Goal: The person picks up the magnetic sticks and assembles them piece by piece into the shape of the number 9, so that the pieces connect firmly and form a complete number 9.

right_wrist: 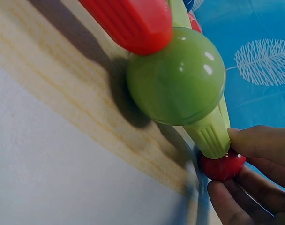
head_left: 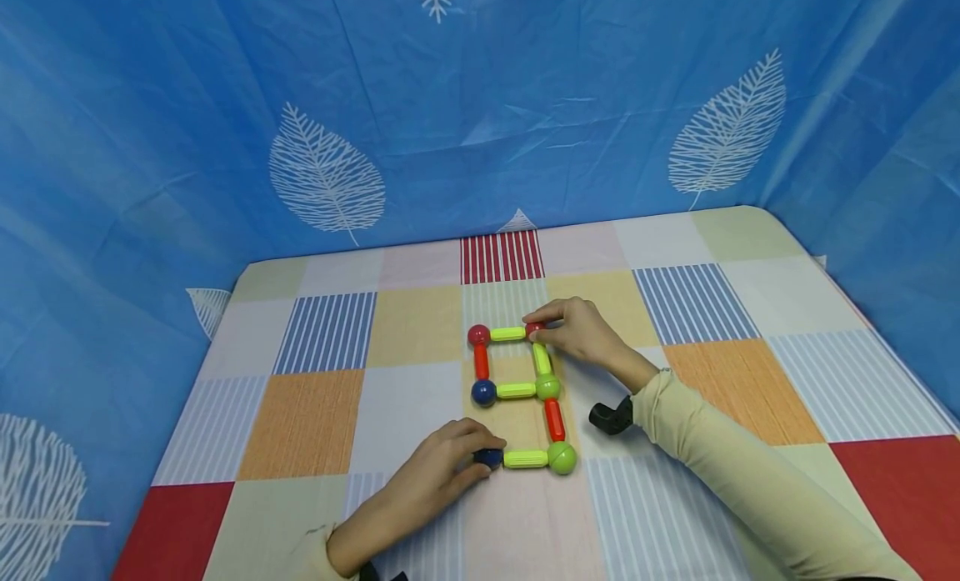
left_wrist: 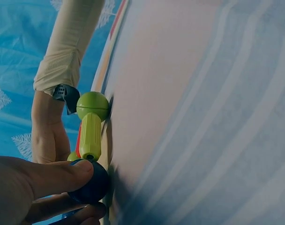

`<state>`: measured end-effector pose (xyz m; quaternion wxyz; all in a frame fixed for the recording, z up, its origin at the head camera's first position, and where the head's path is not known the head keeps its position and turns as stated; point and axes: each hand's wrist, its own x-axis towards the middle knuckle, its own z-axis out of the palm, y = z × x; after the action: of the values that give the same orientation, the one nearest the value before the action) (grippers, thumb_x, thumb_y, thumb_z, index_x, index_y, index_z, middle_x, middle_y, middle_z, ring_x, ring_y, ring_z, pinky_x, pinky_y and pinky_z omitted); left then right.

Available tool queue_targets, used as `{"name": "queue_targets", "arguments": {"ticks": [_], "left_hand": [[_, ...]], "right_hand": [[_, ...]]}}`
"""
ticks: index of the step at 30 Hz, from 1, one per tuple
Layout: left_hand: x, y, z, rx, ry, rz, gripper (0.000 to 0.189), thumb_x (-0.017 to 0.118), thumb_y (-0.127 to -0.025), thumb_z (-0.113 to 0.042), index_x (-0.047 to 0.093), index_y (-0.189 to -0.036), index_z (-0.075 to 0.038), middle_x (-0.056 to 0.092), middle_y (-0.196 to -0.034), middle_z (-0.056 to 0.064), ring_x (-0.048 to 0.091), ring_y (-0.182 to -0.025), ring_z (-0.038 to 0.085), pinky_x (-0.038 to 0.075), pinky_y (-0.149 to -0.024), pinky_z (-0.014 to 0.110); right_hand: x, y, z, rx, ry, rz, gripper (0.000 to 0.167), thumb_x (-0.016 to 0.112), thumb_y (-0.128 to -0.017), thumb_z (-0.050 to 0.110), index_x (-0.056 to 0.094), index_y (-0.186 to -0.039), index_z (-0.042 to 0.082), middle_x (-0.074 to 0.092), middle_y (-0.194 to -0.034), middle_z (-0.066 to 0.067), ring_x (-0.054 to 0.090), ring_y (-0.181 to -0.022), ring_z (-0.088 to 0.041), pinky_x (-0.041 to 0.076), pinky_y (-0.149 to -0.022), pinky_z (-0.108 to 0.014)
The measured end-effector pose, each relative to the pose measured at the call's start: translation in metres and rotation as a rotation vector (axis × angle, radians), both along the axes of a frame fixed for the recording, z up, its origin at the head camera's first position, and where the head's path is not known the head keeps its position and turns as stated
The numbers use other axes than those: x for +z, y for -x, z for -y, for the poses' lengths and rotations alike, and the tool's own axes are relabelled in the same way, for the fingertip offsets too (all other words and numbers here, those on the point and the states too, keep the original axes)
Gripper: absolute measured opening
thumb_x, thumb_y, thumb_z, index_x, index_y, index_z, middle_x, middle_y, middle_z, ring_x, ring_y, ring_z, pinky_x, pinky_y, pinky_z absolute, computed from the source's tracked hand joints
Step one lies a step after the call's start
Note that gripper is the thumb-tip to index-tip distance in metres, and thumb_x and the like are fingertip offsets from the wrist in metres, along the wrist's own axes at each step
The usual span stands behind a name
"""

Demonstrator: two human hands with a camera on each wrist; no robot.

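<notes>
Ball-and-stick construction pieces lie joined on the table in a figure with one closed square. My left hand (head_left: pixel 442 460) pinches a dark blue ball (left_wrist: pixel 94 186) at the near left end, against a yellow-green rod (head_left: pixel 525 459). That rod runs to a green ball (head_left: pixel 562 458), from which a red rod (head_left: pixel 554 420) leads to another green ball (right_wrist: pixel 177 77). At the far right corner my right hand (head_left: pixel 583 331) grips a red ball (right_wrist: pixel 222 166), partly covered by the fingers. A second red ball (head_left: pixel 478 335) and a second blue ball (head_left: pixel 483 392) form the square's left corners.
A patchwork-patterned cloth (head_left: pixel 307 423) covers the table. Blue sheeting with white leaf prints (head_left: pixel 510 106) hangs behind the table and along its sides. A black wrist device (head_left: pixel 611 416) sits at the right sleeve.
</notes>
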<state>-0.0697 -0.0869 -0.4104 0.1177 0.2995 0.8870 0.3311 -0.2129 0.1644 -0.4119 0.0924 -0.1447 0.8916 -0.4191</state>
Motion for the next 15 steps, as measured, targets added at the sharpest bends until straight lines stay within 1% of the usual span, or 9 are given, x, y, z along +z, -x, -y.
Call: {"name": "queue_targets", "arguments": {"ticks": [5, 7, 15], "left_hand": [[-0.0003, -0.0013, -0.0015, -0.009, -0.016, -0.019, 0.03, 0.072, -0.089, -0.007, 0.07, -0.119, -0.01, 0.063, -0.113, -0.001, 0.058, -0.105, 0.011, 0.05, -0.087, 0.027], [-0.0004, -0.0018, -0.0015, -0.006, -0.009, -0.022, 0.03, 0.072, -0.089, -0.008, 0.07, -0.119, -0.01, 0.063, -0.113, -0.001, 0.058, -0.104, 0.011, 0.05, -0.087, 0.027], [-0.0008, -0.0033, -0.0014, -0.007, 0.013, 0.024, 0.031, 0.072, -0.09, -0.012, 0.069, -0.121, -0.013, 0.061, -0.111, -0.004, 0.056, -0.102, 0.006, 0.05, -0.085, 0.024]], "right_hand": [[-0.0009, 0.0003, 0.0004, -0.002, 0.0, 0.003, 0.025, 0.072, -0.089, 0.011, 0.074, -0.113, 0.008, 0.071, -0.113, -0.006, 0.062, -0.113, -0.027, 0.048, -0.093, -0.045], [-0.0008, 0.0003, 0.0005, -0.002, -0.001, 0.005, 0.025, 0.072, -0.089, 0.011, 0.074, -0.113, 0.008, 0.071, -0.113, -0.006, 0.061, -0.113, -0.027, 0.048, -0.093, -0.045], [0.0013, -0.0006, 0.0, -0.001, -0.005, 0.007, 0.025, 0.073, -0.089, 0.011, 0.074, -0.114, 0.008, 0.071, -0.113, -0.007, 0.061, -0.113, -0.028, 0.048, -0.094, -0.046]]}}
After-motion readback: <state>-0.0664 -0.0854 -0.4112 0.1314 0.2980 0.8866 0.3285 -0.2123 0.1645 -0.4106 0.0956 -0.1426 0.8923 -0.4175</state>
